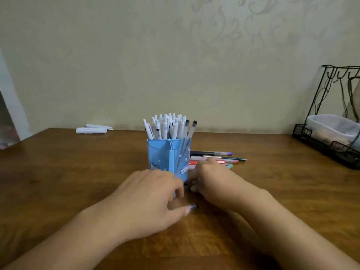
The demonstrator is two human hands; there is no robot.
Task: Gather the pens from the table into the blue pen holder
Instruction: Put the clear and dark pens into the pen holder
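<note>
The blue pen holder (168,158) stands upright at the table's middle, packed with white pens (167,126) and two clear pens with dark caps. Several loose pens (216,158) lie flat just right of it, partly hidden by my right hand. My left hand (150,203) rests low in front of the holder, fingers curled, with the dark end of a pen (193,206) sticking out past its fingertips. My right hand (211,183) is beside the holder's base, fingers bent down to the table. What lies under its fingertips is hidden and blurred.
The wooden table (78,172) runs back to a wall. Two rolled white papers (91,130) lie at the back left. A black wire rack (331,137) holding a clear plastic box stands at the right edge.
</note>
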